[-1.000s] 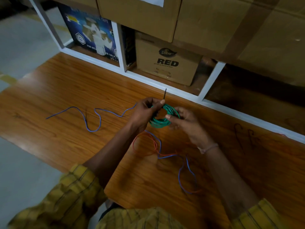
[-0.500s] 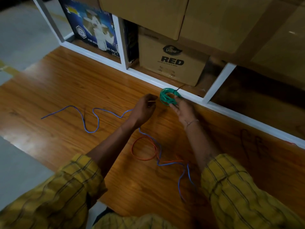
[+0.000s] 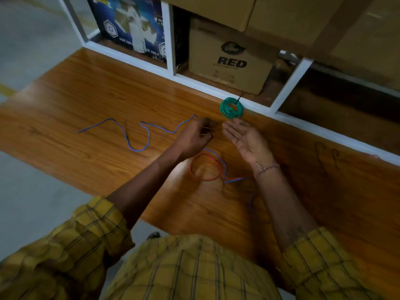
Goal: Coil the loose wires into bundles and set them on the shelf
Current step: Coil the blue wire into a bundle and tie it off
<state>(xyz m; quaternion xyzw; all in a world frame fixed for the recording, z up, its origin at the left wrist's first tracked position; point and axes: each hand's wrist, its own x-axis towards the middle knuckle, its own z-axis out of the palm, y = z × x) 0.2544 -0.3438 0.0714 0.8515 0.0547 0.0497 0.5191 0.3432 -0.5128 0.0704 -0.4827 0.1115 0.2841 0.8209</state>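
A green wire coil (image 3: 231,108), tied with a black strip, lies on the wooden board (image 3: 86,100) right against the white shelf frame (image 3: 287,84). My right hand (image 3: 245,138) hovers just below the coil, palm up, fingers straight, holding nothing. To the left of it, my left hand (image 3: 193,136) has its fingers curled round a loose blue wire (image 3: 138,149), which snakes off to the left across the board. A red wire (image 3: 205,167) lies in a loop under my left wrist, tangled with more of the blue wire.
A brown carton marked RED (image 3: 229,61) stands in the lower shelf bay behind the coil. A blue printed box (image 3: 129,24) fills the bay to its left. Large cartons (image 3: 324,20) overhang above. Grey floor (image 3: 32,191) borders the board on the left.
My right hand carried the green coil to the shelf frame, let it go and drew back open. My left hand left the coil and closed on the blue wire.
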